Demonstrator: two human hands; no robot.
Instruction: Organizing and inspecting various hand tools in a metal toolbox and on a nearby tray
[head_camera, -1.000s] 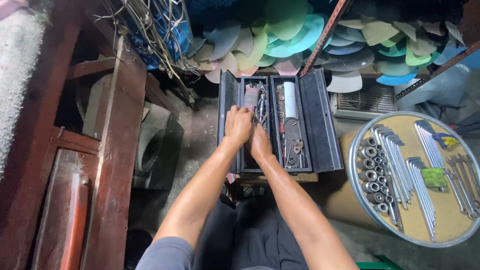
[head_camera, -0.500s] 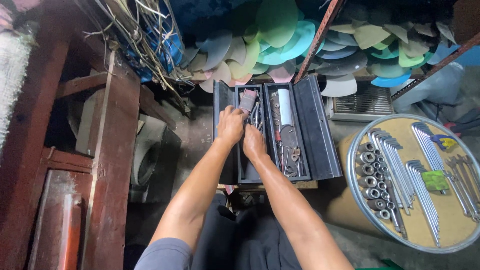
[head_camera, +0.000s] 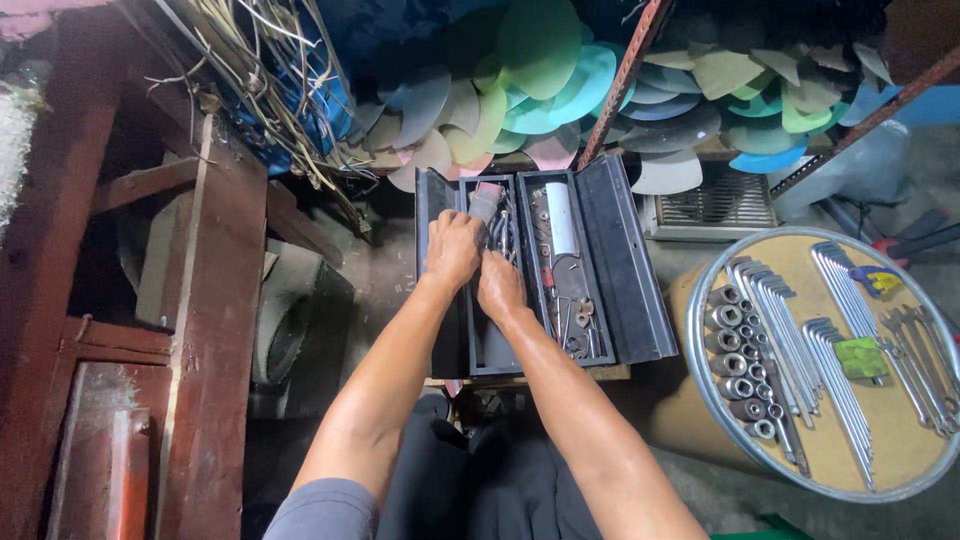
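Below the head camera, an open black metal cantilever toolbox (head_camera: 600, 270) sits on the floor with its trays spread to either side. Both hands reach into its left-centre compartment. Room there is tight: the tray walls stand close on both sides of the hands, and loose metal hand tools (head_camera: 565, 300) fill the neighbouring tray, along with a white cylinder (head_camera: 559, 218). To the left, a dark red wooden frame (head_camera: 215, 300) stands well apart from the box; to the right, a round metal-rimmed tray of sockets and wrenches (head_camera: 700, 380) lies near the open lid's edge.

Both forearms stretch straight forward and converge. The left hand (head_camera: 453, 248) is palm down, its fingers curled over a grey-and-pink tool handle (head_camera: 485, 200) at the far end of the compartment; whether its grip is fully closed on that handle I cannot tell. The right hand (head_camera: 498, 285) lies just beside it, touching it, fingers bent down into the compartment, their grip hidden.
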